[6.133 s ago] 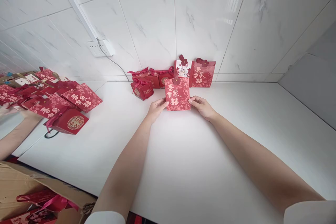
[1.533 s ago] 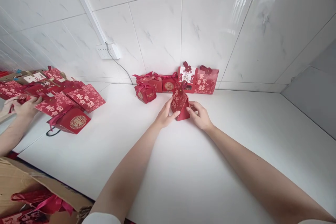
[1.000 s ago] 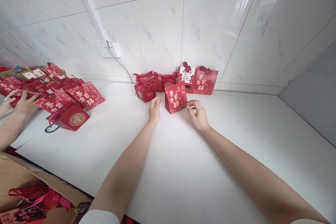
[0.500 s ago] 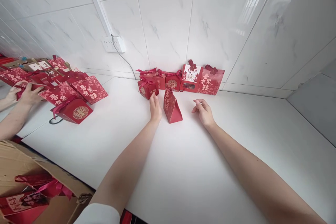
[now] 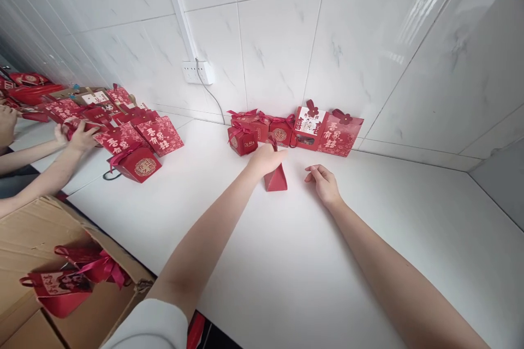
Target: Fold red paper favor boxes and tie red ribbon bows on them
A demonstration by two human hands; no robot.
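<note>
Two hands over white desk [image 5: 286, 262], centre of frame. Left hand [image 5: 267, 157] on top of small red bag [image 5: 275, 179], grip pinched around bag's upper edge; bag upright on desk, just in front of row of boxes. Right hand [image 5: 325, 184] resting on desk just right of bag, not touching it, grip loosely curled, holding nothing.

Row of red boxes [image 5: 256, 130] against tiled wall, upper centre; photo bag [image 5: 309, 128] and flower bag [image 5: 340, 135] at right end of row, upright.

Pile of flat red bags [image 5: 139, 136] at left of frame; ribboned box [image 5: 137, 164] at its near edge. Another person's hands [image 5: 77, 136] on pile, far left. Socket [image 5: 198, 72] with cord on wall, above and left of row. Carton [image 5: 49, 272] at lower left, red bags with ribbons inside.
</note>
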